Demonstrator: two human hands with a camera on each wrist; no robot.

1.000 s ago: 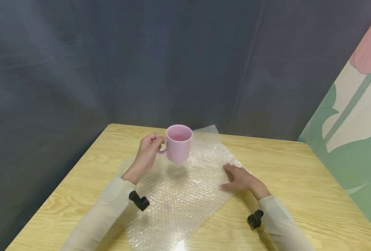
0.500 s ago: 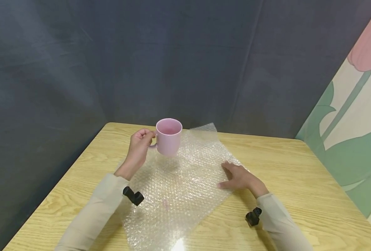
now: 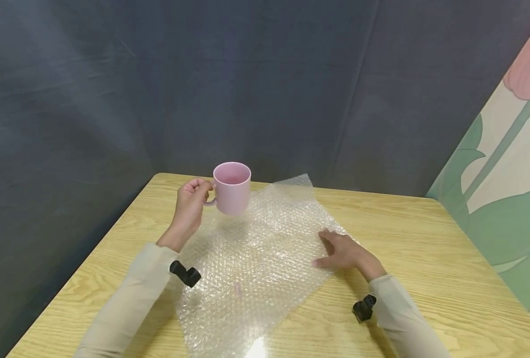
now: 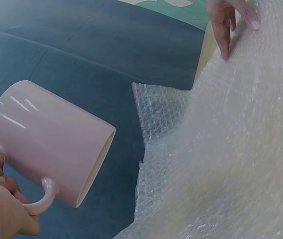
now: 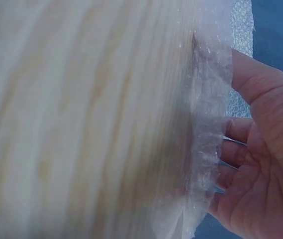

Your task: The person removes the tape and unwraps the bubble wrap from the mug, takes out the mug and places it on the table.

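Observation:
A pink mug (image 3: 232,196) hangs above the far left part of a sheet of bubble wrap (image 3: 265,258). My left hand (image 3: 189,206) grips the mug by its handle; in the left wrist view the fingers curl through that handle (image 4: 43,199). The mug is about upright, its mouth facing up. Over at the sheet's right edge, my right hand (image 3: 347,252) touches the bubble wrap with fingertips and thumb spread apart. The right wrist view shows those fingers (image 5: 238,149) behind the wrap's edge, tips partly hidden.
The bubble wrap lies flat on a light wooden table (image 3: 408,238), with one corner reaching the back edge. A dark curtain (image 3: 256,89) stands behind the table. A floral panel (image 3: 506,199) borders it on the right. A small pink mark (image 3: 238,288) shows on the wrap.
My left hand has carried the mug left and a little farther back, away from the middle of the bubble wrap. The right hand has stayed in place at the sheet's edge.

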